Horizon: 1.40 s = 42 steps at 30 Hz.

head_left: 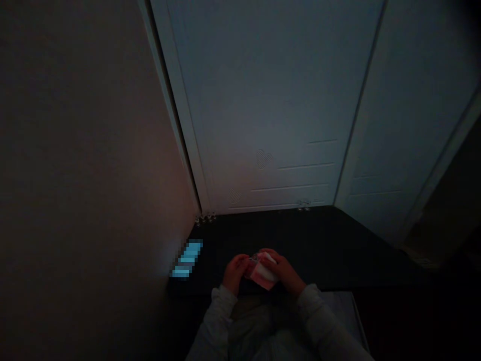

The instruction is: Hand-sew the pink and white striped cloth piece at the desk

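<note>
Both forearms, covered by pale sleeves (319, 313), extend forward and converge. The left hand (236, 271) and right hand (284, 271) sit close together near the table's (338, 260) near edge, fingers (240, 258) curled inward in a grip.

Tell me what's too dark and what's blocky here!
In the head view, the lower right corner is nearly black, the screen-like patch glows in blue squares, and the pink-and-white packet between the left hand and right hand is too dim for fine detail.
</note>
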Available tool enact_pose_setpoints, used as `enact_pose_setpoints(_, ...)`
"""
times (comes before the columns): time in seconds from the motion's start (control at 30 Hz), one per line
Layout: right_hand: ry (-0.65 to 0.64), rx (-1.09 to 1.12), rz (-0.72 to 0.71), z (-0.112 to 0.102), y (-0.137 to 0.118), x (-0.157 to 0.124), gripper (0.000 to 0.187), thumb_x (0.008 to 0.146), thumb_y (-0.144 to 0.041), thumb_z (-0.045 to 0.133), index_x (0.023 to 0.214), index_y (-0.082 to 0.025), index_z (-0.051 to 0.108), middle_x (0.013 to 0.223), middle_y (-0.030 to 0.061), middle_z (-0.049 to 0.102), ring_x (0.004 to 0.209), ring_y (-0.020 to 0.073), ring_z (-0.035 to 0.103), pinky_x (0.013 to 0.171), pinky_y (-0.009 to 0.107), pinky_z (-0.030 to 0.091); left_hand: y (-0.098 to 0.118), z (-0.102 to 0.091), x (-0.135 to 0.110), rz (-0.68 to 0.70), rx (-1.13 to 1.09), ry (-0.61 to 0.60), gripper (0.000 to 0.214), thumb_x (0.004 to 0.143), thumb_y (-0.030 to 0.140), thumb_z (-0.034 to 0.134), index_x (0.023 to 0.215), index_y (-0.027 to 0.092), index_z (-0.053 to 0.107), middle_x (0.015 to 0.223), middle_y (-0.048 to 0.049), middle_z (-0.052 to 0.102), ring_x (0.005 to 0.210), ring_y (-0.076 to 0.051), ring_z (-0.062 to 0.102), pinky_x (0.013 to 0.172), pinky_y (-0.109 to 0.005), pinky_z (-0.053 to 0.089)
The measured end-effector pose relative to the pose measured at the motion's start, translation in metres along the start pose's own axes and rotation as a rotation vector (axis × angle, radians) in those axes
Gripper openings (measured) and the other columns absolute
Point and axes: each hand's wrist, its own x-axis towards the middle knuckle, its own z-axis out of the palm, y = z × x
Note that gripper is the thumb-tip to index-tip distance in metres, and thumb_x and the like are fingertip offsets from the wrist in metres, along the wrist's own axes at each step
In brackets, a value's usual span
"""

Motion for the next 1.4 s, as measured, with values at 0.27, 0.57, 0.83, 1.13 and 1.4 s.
enact_pose_setpoints(0.27,0.056,0.028,0.023,0.001,0.007,0.002,0.038,0.066,-0.045,0.053,0.09,-0.016,0.057,0.092,0.0072,0.056,0.082,0.0203,0.052,0.069,0.03,0.041,0.001,-0.001,-0.001,-0.012,0.004,-0.034,0.033,0.059,0.033,0.061,0.085,0.013,0.054,0.071,-0.0037,0.061,0.061,-0.013,0.055,0.057,-0.024,0.041)
enact_pose_setpoints(0.57,0.053,0.008,0.019,0.001,0.002,0.002,0.037,0.066,-0.043,0.053,0.09,-0.016,0.056,0.09,0.0073,0.057,0.082,0.02,0.053,0.071,0.031,0.041,-0.001,-0.002,0.002,-0.052,0.008,-0.034,0.036,0.056,0.032,0.064,0.086,0.014,0.053,0.075,-0.0054,0.062,0.066,-0.016,0.057,0.06,-0.026,0.042)
enact_pose_setpoints(0.83,0.054,-0.061,0.002,0.0,0.003,0.003,0.041,0.063,-0.044,0.055,0.091,-0.015,0.056,0.093,0.0078,0.057,0.084,0.0208,0.052,0.071,0.03,0.041,0.004,0.0,0.0,-0.038,0.043,-0.03,0.036,0.056,0.032,0.064,0.084,0.013,0.054,0.076,-0.0064,0.062,0.068,-0.016,0.056,0.06,-0.026,0.042)
enact_pose_setpoints(1.13,0.063,-0.026,-0.002,0.002,0.002,0.002,0.036,0.063,-0.04,0.056,0.089,-0.016,0.056,0.093,0.0071,0.056,0.086,0.0207,0.051,0.074,0.031,0.04,0.003,0.0,0.0,-0.046,0.041,-0.023,0.034,0.056,0.031,0.064,0.083,0.014,0.054,0.076,-0.0063,0.062,0.069,-0.017,0.057,0.06,-0.026,0.041)
enact_pose_setpoints(1.4,0.049,-0.018,-0.016,0.002,-0.004,0.001,0.036,0.066,-0.045,0.053,0.087,-0.016,0.058,0.094,0.0074,0.056,0.087,0.0208,0.051,0.075,0.031,0.039,-0.001,-0.003,0.002,-0.023,0.071,-0.04,0.032,0.057,0.03,0.063,0.083,0.013,0.054,0.074,-0.0052,0.061,0.066,-0.015,0.055,0.057,-0.024,0.041)
